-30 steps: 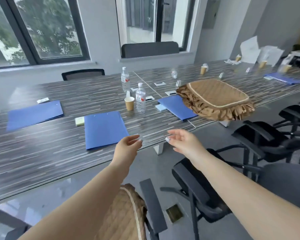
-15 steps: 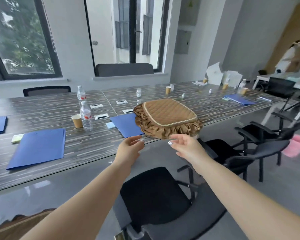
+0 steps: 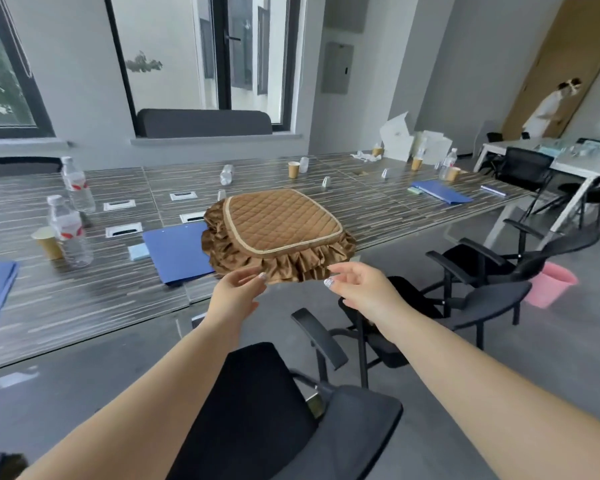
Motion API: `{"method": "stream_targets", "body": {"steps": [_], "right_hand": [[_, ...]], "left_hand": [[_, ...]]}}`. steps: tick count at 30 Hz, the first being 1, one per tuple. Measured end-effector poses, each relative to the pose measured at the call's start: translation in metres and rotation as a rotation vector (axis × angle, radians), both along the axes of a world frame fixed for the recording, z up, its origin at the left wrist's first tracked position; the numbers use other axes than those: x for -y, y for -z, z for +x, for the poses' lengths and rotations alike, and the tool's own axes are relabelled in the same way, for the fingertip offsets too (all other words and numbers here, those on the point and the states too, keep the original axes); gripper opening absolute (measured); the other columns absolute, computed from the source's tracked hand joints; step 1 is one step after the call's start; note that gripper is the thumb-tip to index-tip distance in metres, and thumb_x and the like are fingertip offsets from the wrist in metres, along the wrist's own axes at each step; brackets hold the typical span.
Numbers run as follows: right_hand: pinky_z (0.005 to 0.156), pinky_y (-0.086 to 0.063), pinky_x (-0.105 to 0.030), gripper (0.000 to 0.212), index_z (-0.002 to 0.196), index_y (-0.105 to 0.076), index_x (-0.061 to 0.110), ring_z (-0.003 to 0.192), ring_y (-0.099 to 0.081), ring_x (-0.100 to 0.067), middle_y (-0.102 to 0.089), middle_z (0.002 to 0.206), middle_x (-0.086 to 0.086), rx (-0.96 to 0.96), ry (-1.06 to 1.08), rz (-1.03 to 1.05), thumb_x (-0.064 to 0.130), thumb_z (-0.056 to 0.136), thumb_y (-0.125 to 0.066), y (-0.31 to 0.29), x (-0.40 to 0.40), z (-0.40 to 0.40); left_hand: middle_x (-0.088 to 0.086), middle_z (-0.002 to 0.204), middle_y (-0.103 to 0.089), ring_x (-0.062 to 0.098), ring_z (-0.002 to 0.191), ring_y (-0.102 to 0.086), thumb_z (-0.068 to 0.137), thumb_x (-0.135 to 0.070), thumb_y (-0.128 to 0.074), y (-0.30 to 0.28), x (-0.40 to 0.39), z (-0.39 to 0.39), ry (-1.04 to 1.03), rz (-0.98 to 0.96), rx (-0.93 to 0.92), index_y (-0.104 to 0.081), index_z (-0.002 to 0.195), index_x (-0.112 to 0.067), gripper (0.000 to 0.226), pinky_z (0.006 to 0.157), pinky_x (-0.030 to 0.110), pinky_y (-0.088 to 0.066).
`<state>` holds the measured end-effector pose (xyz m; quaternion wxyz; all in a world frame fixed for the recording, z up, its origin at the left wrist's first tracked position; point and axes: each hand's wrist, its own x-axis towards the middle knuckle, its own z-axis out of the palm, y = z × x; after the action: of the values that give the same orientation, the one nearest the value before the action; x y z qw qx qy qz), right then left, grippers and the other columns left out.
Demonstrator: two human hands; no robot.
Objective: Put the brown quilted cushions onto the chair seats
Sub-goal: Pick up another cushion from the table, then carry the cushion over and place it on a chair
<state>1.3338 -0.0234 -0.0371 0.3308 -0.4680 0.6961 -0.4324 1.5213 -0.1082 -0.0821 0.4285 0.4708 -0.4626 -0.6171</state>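
A brown quilted cushion (image 3: 279, 225) with a ruffled satin frill lies on the striped table (image 3: 84, 299), its front edge hanging over the table's rim. My left hand (image 3: 238, 289) and my right hand (image 3: 357, 289) are stretched out side by side, fingers apart, with the fingertips right at the front frill. Neither hand is closed around it. Directly below my arms stands a black office chair with a bare seat (image 3: 257, 393) and an armrest (image 3: 321, 337). Two more bare black chairs (image 3: 482, 261) stand to the right along the table.
On the table are blue folders (image 3: 179, 251), water bottles (image 3: 66, 233), paper cups (image 3: 47, 242) and power sockets. A pink bin (image 3: 549, 284) sits on the floor at right. A person stands by the far door (image 3: 548, 109), beside a white table with chairs.
The view has swung right along the table. The cushion, earlier far to the right, now lies straight ahead at my fingertips. The chair that carries a cushion has left the view.
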Motion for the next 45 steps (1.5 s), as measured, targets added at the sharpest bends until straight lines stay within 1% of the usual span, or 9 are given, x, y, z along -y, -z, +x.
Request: {"method": "stream_targets", "body": {"steps": [5,10,18,25,31,36,40,43,45], "right_hand": [[0.096,-0.050,-0.035,0.025,0.110,-0.061,0.029,0.098,-0.061,-0.006,-0.064,0.094,0.012,-0.059,-0.045,0.030,0.025,0.086,-0.066,-0.002,0.057,-0.081],[0.096,-0.050,-0.035,0.032,0.118,-0.062,0.023,0.100,-0.060,-0.009,-0.065,0.100,0.010,-0.016,-0.018,0.036,0.022,0.087,-0.065,-0.002,0.116,-0.160],[0.073,-0.046,-0.024,0.029,0.117,-0.061,0.019,0.095,-0.058,-0.011,-0.064,0.104,0.001,0.076,-0.057,0.098,0.019,0.088,-0.064,0.042,0.237,-0.244],[0.086,-0.050,-0.033,0.029,0.115,-0.062,0.019,0.091,-0.058,-0.013,-0.062,0.098,0.004,0.052,-0.140,0.174,0.021,0.086,-0.066,0.088,0.359,-0.309],[0.098,-0.048,-0.044,0.024,0.109,-0.060,0.023,0.097,-0.056,-0.018,-0.058,0.094,0.009,0.071,-0.166,0.227,0.024,0.086,-0.067,0.123,0.432,-0.339],[0.102,-0.045,-0.044,0.038,0.119,-0.058,0.020,0.110,-0.057,-0.022,-0.060,0.116,-0.003,0.062,-0.185,0.277,0.027,0.084,-0.069,0.159,0.479,-0.349],[0.099,-0.044,-0.039,0.048,0.128,-0.054,0.017,0.118,-0.054,-0.025,-0.053,0.135,-0.011,0.020,-0.171,0.298,0.027,0.084,-0.068,0.185,0.514,-0.355],[0.094,-0.043,-0.035,0.062,0.137,-0.046,0.013,0.123,-0.051,-0.029,-0.048,0.140,-0.012,-0.106,-0.129,0.285,0.030,0.082,-0.070,0.202,0.535,-0.361],[0.101,-0.042,-0.041,0.068,0.139,-0.043,0.014,0.125,-0.048,-0.031,-0.049,0.139,-0.012,-0.167,-0.139,0.288,0.033,0.080,-0.071,0.212,0.547,-0.364]], "left_hand": [[-0.003,0.097,-0.067,0.010,0.093,-0.062,0.091,-0.021,-0.063,0.013,0.063,-0.067,-0.068,0.048,-0.042,-0.063,0.100,-0.023,0.009,0.095,0.036,-0.046],[0.001,0.091,-0.067,0.011,0.080,-0.062,0.090,-0.018,-0.065,0.013,0.114,-0.114,-0.128,0.066,-0.021,-0.063,0.101,-0.020,0.011,0.079,0.029,-0.048],[-0.003,0.096,-0.067,0.018,0.088,-0.065,0.089,-0.020,-0.066,0.035,0.188,-0.160,-0.307,0.089,0.096,-0.063,0.103,-0.019,0.015,0.090,0.040,-0.052],[-0.007,0.093,-0.064,0.017,0.084,-0.061,0.088,-0.022,-0.066,0.064,0.264,-0.205,-0.465,0.139,0.191,-0.062,0.113,-0.015,0.026,0.062,0.027,-0.046],[0.004,0.116,-0.061,0.021,0.103,-0.061,0.084,-0.032,-0.069,0.086,0.323,-0.210,-0.522,0.230,0.358,-0.054,0.126,-0.016,0.047,0.094,0.041,-0.052],[0.008,0.133,-0.054,0.023,0.113,-0.057,0.082,-0.035,-0.072,0.111,0.355,-0.198,-0.587,0.302,0.524,-0.046,0.137,-0.014,0.064,0.093,0.043,-0.053],[0.008,0.134,-0.053,0.026,0.114,-0.057,0.081,-0.035,-0.073,0.138,0.378,-0.189,-0.579,0.312,0.690,-0.042,0.139,-0.013,0.070,0.072,0.031,-0.050],[0.009,0.128,-0.056,0.031,0.115,-0.055,0.073,-0.042,-0.076,0.158,0.392,-0.184,-0.557,0.337,0.864,-0.044,0.133,-0.012,0.075,0.091,0.043,-0.050],[0.012,0.130,-0.056,0.034,0.119,-0.053,0.065,-0.048,-0.078,0.170,0.399,-0.179,-0.533,0.367,0.951,-0.044,0.133,-0.013,0.084,0.100,0.049,-0.044]]}}
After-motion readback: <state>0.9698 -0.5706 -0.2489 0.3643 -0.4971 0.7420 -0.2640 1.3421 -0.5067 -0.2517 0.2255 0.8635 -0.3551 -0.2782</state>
